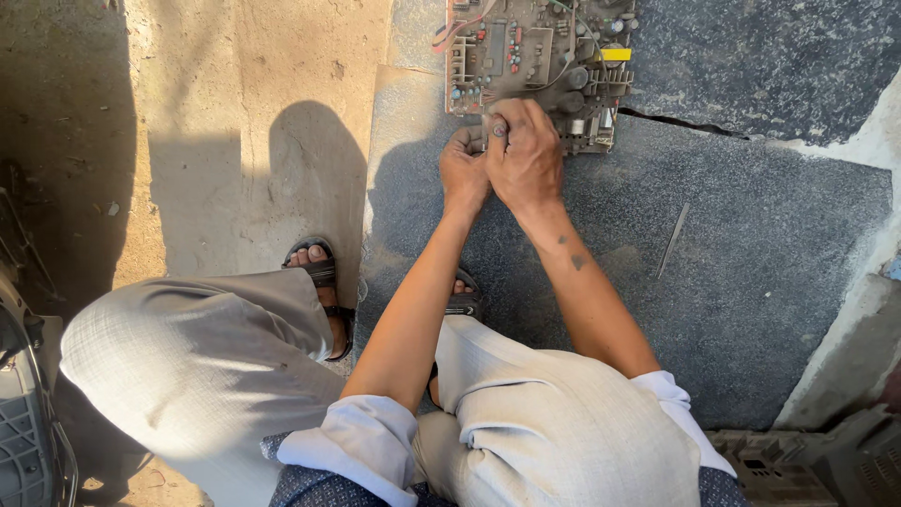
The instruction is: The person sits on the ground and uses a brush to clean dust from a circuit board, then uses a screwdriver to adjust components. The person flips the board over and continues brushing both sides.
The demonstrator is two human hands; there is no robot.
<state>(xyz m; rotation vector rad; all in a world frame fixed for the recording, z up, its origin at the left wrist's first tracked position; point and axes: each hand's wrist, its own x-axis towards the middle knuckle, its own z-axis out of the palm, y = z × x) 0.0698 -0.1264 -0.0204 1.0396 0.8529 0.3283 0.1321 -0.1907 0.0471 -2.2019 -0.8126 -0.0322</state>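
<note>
Both hands press together at the near edge of an old circuit board (535, 56): the right hand (524, 158) is clenched over something at that edge, though what it grasps I cannot tell, and the left hand (465, 169), at its nine o'clock, braces the board, apparently to steady it. The board lies flat on a dark stone slab (751, 244); a thin metal rod (672, 239) rests at four o'clock.
</note>
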